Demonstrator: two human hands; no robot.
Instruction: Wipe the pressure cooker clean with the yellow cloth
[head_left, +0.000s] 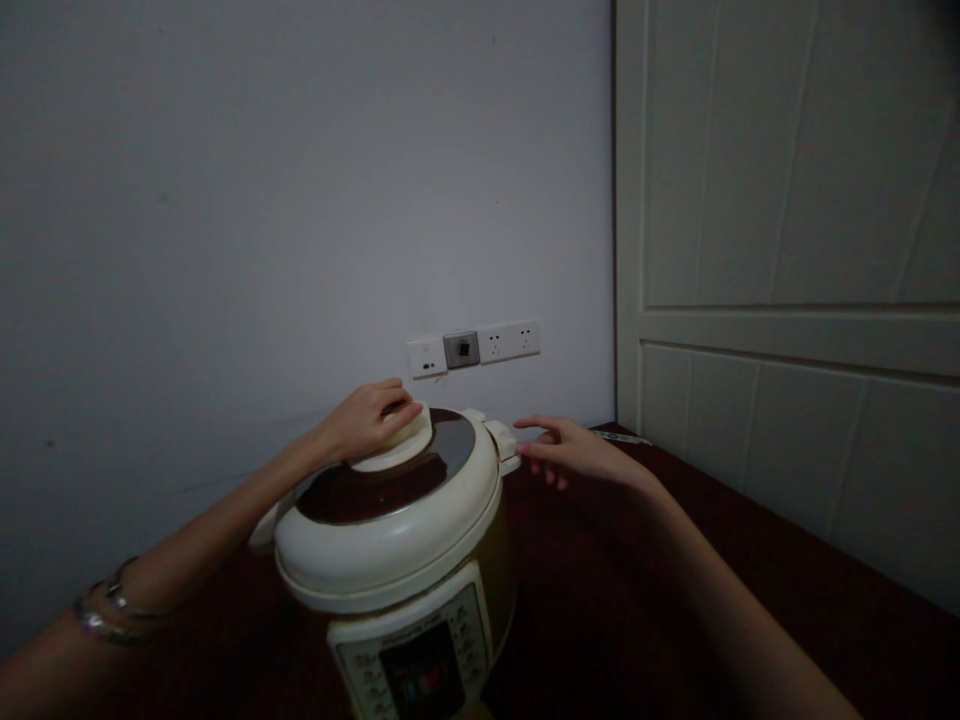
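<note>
A cream electric pressure cooker (390, 550) stands in front of me, its control panel (420, 660) facing my side. Its lid (360, 540) is on, with a dark glossy top. My left hand (375, 415) is wrapped round the white lid handle (409, 440) on top. At the cooker's right side is a white side handle (504, 442). My right hand (559, 448) is beside that handle, thumb and forefinger stretched toward it and apart, holding nothing that I can see. Whether a fingertip touches the handle is hard to tell.
A pale wall with a row of sockets (510, 342) and a grey switch plate (461, 350) rises behind the cooker. To the right stands a white panelled door (750, 400). A thin patterned strip (622, 437) lies on the dark red surface (600, 580) near the door.
</note>
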